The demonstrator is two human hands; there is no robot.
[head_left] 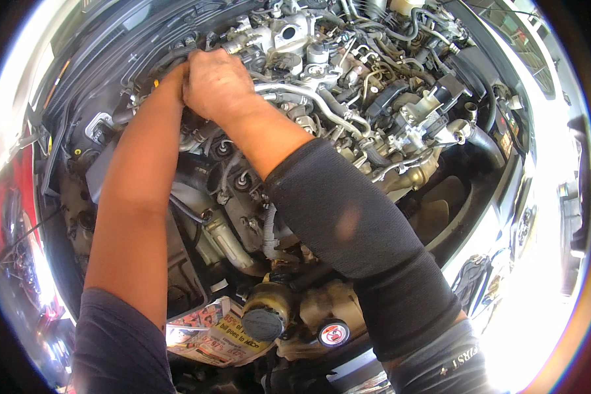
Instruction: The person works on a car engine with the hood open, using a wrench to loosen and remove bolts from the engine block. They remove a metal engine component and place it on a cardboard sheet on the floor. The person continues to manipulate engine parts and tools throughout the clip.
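Observation:
Both my hands reach deep into an uncovered car engine (295,85), at its far left side near the rear of the bay. My right hand (218,82) shows its back, with the fingers curled down; whatever they grip is hidden beneath it. Close against it, my left hand (182,75) is mostly covered by the right, and its fingers do not show. Just right of the hands are a metal fitting (243,41) and a curved silver pipe (322,105). Dark hoses and cables (226,164) lie below the wrists.
Nearer me stand a yellowed reservoir with a dark cap (264,323) and a beige tank (331,305) with a round labelled cap (333,333). A printed paper sheet (223,338) lies beside them. Fan blades (433,213) and a thick dark hose (486,146) are at right.

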